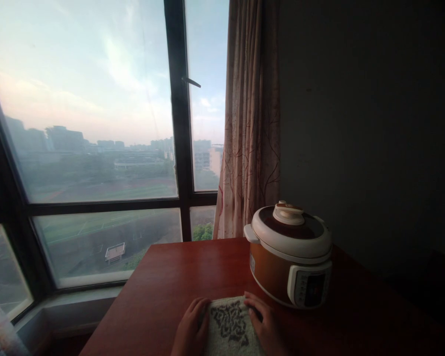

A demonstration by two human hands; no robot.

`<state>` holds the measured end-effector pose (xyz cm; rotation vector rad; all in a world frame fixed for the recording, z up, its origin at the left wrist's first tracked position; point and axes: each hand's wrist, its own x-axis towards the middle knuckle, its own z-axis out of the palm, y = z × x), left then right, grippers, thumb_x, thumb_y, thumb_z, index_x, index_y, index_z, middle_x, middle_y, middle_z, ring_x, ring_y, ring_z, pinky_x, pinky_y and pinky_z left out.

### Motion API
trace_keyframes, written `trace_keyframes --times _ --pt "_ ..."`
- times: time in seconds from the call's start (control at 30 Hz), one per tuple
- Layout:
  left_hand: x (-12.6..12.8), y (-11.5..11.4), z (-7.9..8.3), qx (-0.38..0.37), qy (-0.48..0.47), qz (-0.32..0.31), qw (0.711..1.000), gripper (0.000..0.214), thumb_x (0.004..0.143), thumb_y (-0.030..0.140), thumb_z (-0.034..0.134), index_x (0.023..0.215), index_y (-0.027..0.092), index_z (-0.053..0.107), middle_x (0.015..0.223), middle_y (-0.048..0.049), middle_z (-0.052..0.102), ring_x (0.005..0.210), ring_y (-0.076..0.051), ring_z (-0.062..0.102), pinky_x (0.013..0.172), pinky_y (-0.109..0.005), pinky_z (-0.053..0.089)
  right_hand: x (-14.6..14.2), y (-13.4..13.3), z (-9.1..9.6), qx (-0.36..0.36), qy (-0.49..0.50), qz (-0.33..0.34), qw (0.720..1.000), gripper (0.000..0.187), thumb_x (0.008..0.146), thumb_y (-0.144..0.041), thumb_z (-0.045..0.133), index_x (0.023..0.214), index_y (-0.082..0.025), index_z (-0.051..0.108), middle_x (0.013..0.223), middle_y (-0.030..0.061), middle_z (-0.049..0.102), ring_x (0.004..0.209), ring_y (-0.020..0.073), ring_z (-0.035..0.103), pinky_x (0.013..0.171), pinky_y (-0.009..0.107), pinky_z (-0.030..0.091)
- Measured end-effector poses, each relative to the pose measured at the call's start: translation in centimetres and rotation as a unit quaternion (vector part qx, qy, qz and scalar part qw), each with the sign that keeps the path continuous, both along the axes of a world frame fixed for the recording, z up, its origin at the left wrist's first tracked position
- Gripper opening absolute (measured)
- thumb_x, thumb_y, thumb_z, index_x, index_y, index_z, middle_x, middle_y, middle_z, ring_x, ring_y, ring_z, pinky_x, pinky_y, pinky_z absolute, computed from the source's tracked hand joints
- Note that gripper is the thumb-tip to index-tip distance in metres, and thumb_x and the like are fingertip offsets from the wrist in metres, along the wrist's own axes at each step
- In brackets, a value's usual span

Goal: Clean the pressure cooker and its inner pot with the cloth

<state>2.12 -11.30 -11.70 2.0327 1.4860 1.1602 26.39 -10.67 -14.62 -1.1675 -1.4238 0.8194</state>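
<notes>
A folded pale towel [233, 324] with a dark leafy pattern lies on the red-brown table [193, 267], near the bottom of the view. My left hand [193, 324] holds its left edge, fingers bent and thumb alongside. At the opposite edge, my right hand [264, 321] grips the towel, its fingertips reaching the far right corner. The towel's near end is cut off by the frame. Just beyond my right hand stands a white and orange-brown electric cooker [291, 262], lid on, its control panel facing me.
Beyond the table, a window [96, 123] with dark frames looks onto a sports field and buildings. A patterned curtain [246, 123] hangs beside it. The dark wall [356, 123] fills the right side. A low window sill [74, 299] runs left of the table.
</notes>
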Motion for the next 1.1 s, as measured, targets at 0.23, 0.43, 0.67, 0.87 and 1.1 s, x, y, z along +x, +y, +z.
trace_keyframes --times 0.23,0.43,0.67,0.87,1.1 --pt "-0.11 -0.06 -0.17 -0.001 0.000 0.000 1.000 0.029 0.092 0.034 0.049 0.107 0.022 0.071 0.111 -0.0119 0.071 0.102 -0.025 0.068 0.090 -0.035 0.054 -0.05 0.07 0.08 0.004 0.003 0.000 1.000 0.035 0.084 -0.047 0.060 0.097 -0.019 0.077 0.122 0.0153 0.069 0.117 0.0315 0.062 0.107 0.048 0.043" --pt "-0.14 -0.06 -0.20 -0.007 -0.001 -0.002 1.000 0.028 0.091 0.033 0.050 0.108 0.022 0.070 0.112 -0.0102 0.071 0.102 -0.024 0.068 0.091 -0.033 0.053 0.06 0.13 -0.11 0.004 -0.008 0.004 1.000 0.034 0.085 -0.043 0.059 0.097 -0.018 0.077 0.123 0.0153 0.068 0.118 0.0312 0.062 0.107 0.047 0.043" --pt "-0.04 0.00 -0.07 -0.001 -0.005 0.000 1.000 0.027 0.091 0.033 0.051 0.106 0.022 0.070 0.111 -0.0104 0.071 0.101 -0.024 0.069 0.089 -0.032 0.054 0.11 0.13 -0.10 0.000 -0.011 0.008 1.000 0.034 0.085 -0.043 0.058 0.099 -0.018 0.077 0.124 0.0150 0.067 0.119 0.0308 0.061 0.108 0.046 0.042" --pt "-0.02 -0.01 -0.10 -0.006 -0.007 -0.001 1.000 0.027 0.091 0.034 0.051 0.105 0.022 0.070 0.110 -0.0105 0.071 0.101 -0.024 0.068 0.089 -0.032 0.053 0.16 0.05 -0.07 0.000 -0.011 0.006 1.000 0.036 0.085 -0.045 0.058 0.099 -0.017 0.077 0.125 0.0160 0.067 0.120 0.0311 0.061 0.108 0.046 0.042" --pt "-0.05 0.00 -0.10 -0.016 -0.003 -0.005 1.000 0.029 0.092 0.034 0.049 0.108 0.020 0.069 0.111 -0.0115 0.070 0.103 -0.024 0.067 0.091 -0.034 0.052 0.03 0.03 0.00 0.001 0.000 0.006 1.000 0.036 0.084 -0.045 0.058 0.097 -0.018 0.077 0.124 0.0162 0.067 0.120 0.0313 0.061 0.108 0.047 0.042"
